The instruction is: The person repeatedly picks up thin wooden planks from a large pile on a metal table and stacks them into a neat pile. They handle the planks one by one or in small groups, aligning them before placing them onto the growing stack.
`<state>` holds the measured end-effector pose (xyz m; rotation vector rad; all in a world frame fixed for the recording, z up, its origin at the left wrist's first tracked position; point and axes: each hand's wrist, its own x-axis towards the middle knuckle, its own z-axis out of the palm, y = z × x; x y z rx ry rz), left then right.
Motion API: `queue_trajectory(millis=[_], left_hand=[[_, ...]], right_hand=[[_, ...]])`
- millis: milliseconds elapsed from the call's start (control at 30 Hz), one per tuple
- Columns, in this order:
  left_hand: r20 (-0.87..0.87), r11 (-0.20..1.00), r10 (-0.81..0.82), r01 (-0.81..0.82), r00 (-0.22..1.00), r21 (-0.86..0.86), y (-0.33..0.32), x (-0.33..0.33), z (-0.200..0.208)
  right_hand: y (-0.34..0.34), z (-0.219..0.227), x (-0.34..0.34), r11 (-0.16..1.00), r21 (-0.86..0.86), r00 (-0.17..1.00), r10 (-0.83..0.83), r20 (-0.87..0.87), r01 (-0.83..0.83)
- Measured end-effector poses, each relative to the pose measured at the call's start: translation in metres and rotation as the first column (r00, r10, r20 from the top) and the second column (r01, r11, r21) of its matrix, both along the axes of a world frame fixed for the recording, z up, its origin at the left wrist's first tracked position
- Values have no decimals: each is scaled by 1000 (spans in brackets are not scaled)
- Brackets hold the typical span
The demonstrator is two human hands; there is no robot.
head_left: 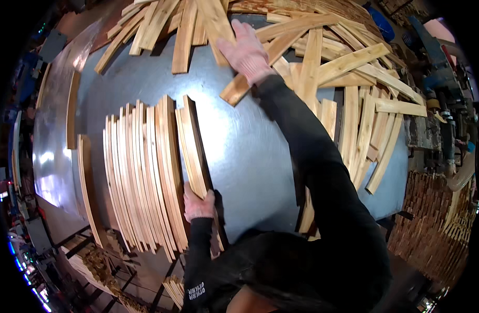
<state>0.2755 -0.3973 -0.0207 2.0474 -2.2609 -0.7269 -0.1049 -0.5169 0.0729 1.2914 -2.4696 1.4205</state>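
My left hand (199, 203), in a pale pink glove, is closed around a few wooden slats (193, 148) standing on edge. They lean just right of a long row of upright slats (140, 177). My right arm reaches to the far side, where my right hand (246, 52), gloved alike, grips the near part of a flat wooden slat (214, 21). Its fingers lie along the slat's right edge, with the thumb across the near end. Another slat (236, 89) lies under and beside that wrist.
Loose slats (349, 68) lie crisscrossed over the far and right parts of the grey metal table (250, 172). Single slats (72, 109) stand at the left. Beyond the table's right edge are machinery (443, 109) and a large stack of wood pieces (432, 229). A rack with wood (93, 266) is at lower left.
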Motion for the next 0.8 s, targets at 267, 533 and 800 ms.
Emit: queue_trajectory(millis=[267,533,800], left_hand=[[-36,999,49,-49,998,10,9,4,-9],[-59,995,50,-45,997,92,-4,14,-17],[-68,987,-25,36,997,159,-18,-4,14]], right_hand=[[-16,-126,-15,641,730,867,479,-140,-237],[77,-136,49,784,545,925,-94,-368,297],[112,-116,80,772,549,947,-234,-222,320]])
